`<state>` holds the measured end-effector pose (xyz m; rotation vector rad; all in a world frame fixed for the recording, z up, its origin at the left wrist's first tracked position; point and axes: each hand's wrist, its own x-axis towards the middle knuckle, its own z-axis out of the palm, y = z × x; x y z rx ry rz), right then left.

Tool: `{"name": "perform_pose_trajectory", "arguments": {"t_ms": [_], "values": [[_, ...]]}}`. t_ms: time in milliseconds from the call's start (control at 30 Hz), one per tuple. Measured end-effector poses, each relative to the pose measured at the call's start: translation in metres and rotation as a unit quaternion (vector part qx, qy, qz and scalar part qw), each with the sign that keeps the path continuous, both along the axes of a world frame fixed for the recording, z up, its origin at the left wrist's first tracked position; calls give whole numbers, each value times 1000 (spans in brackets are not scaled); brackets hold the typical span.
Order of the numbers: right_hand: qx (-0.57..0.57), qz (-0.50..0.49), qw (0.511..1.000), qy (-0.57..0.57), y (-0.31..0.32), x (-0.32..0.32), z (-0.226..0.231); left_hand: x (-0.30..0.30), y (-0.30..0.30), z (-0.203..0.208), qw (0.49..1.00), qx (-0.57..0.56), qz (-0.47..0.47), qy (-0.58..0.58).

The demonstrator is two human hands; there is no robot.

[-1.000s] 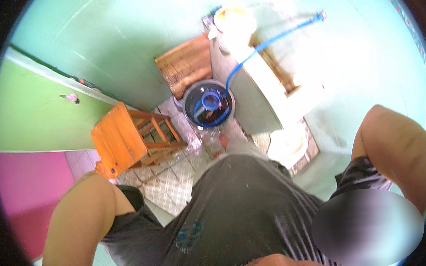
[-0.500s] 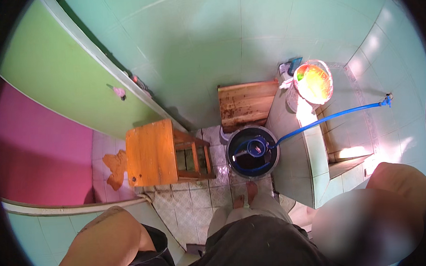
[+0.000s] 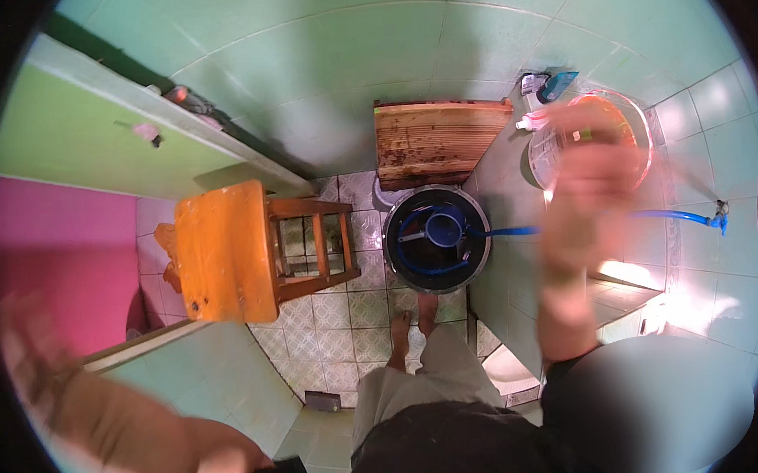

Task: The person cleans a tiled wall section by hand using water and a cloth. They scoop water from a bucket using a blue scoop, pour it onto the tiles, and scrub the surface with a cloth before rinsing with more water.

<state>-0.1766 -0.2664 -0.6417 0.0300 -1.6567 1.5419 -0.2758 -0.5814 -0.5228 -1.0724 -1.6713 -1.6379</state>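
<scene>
My right hand (image 3: 592, 168) is raised in front of a pale bucket (image 3: 540, 155) on the tiled ledge, covering part of it. Motion smears its fingers, and whether it touches the bucket cannot be told. Far at the lower left, my left hand (image 3: 59, 377) is lifted beside the pink wall, its fingers blurred as well. Below the bucket, on the floor, stands a round black tub (image 3: 482, 247) with dark contents. A blue dipper (image 3: 445, 230) lies in it, and a blue hose (image 3: 514, 231) runs from the wall tap (image 3: 720, 219) into the tub.
An orange wooden stool (image 3: 228, 256) stands left of the tub. Behind the tub a wooden washboard (image 3: 442, 141) leans on the wall. A bottle and a blue pouch (image 3: 557, 85) sit on the ledge (image 3: 504, 299). An orange cloth (image 3: 167, 246) lies beyond the stool near the green door (image 3: 79, 140).
Both my hands have come into view: the right rose to the front of the bucket, the left reached out to the left. The whole view has shifted slightly.
</scene>
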Motion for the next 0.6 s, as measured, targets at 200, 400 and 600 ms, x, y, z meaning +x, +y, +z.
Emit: {"name": "perform_pose_trajectory", "arguments": {"t_ms": [200,400,600], "values": [[-551,36,665,-503,-30,1,-499,-41,-43,-259,838,-486,201,-146],[-643,-123,507,-562,-70,16,-672,-34,-69,-342,823,-516,207,-116],[-737,-185,547,-352,-65,3,-765,-38,-63,-347,785,-562,240,-105]]}}
